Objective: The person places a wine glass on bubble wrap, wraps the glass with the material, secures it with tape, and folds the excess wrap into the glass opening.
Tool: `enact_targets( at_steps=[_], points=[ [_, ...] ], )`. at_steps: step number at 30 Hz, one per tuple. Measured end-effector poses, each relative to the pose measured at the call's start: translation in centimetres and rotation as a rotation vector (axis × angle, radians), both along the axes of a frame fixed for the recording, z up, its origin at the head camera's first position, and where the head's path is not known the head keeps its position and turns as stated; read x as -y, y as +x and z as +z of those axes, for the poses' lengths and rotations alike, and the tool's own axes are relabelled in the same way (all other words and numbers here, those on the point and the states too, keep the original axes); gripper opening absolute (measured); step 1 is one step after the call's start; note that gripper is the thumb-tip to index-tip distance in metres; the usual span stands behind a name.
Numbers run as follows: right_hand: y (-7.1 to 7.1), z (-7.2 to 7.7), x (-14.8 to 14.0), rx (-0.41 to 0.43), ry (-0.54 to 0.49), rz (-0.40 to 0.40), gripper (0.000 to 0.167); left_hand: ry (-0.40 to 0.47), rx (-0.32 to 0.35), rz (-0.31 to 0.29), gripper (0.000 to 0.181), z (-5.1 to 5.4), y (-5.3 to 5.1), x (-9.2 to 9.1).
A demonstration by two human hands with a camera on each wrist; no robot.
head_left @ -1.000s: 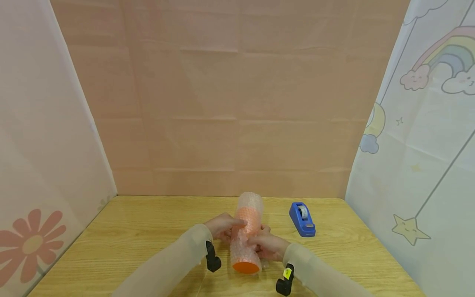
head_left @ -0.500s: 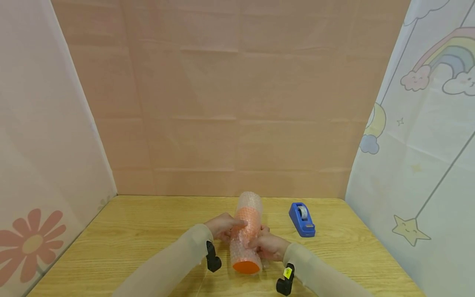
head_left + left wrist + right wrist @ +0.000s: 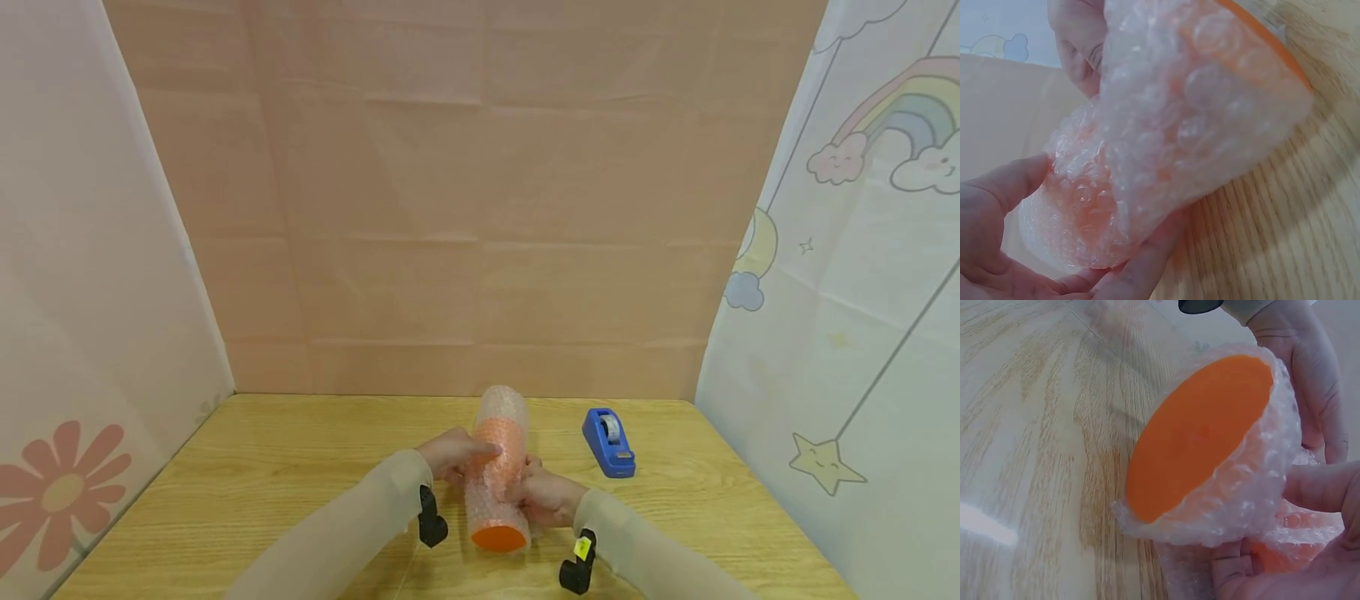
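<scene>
One bubble-wrapped roll [image 3: 510, 454], head view: lying lengthwise on a wood-grain table [image 3: 315, 467], between the hands, flat orange end [image 3: 500, 538] toward the wearer. Two hands, light long sleeves [image 3: 345, 525]: left hand [image 3: 453, 452] at the roll's left side, gripping, thumb on top; right hand [image 3: 551, 497] at the roll's right side, nearer the orange end, likewise gripping. Two black wrist devices [image 3: 432, 518], one either side of the roll's near end. One blue tape dispenser [image 3: 609, 443], right of the roll, apart from it. Left wrist view: left hand curled round the roll, thumb and fingers on opposite sides; right hand partly hidden behind it. Right wrist view: bubble wrap [image 3: 1254, 494] around the orange end; right hand's thumb and fingers clasping the roll, left hand just beyond it.
</scene>
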State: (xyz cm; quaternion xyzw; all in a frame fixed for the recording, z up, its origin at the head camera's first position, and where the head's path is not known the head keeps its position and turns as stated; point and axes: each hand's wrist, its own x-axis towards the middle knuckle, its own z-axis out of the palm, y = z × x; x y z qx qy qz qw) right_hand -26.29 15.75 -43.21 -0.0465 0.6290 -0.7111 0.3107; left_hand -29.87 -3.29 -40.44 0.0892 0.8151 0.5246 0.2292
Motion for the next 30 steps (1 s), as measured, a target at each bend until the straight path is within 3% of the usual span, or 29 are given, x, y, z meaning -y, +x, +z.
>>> enact_targets(
  at_steps=[10, 20, 30],
  points=[
    [-0.2, -0.1, 0.1, -0.001, -0.001, 0.009, 0.082, -0.020, -0.029, 0.045, 0.065, 0.5, 0.3, -0.3],
    [0.1, 0.7, 0.2, -0.093, 0.289, -0.102, 0.089, -0.040, -0.057, 0.031, 0.053, 0.5, 0.2, -0.4],
    [0.2, 1.6, 0.3, -0.074, 0.358, -0.142, 0.086, -0.042, -0.044, 0.046, 0.054, 0.4, 0.1, -0.4]
  ],
)
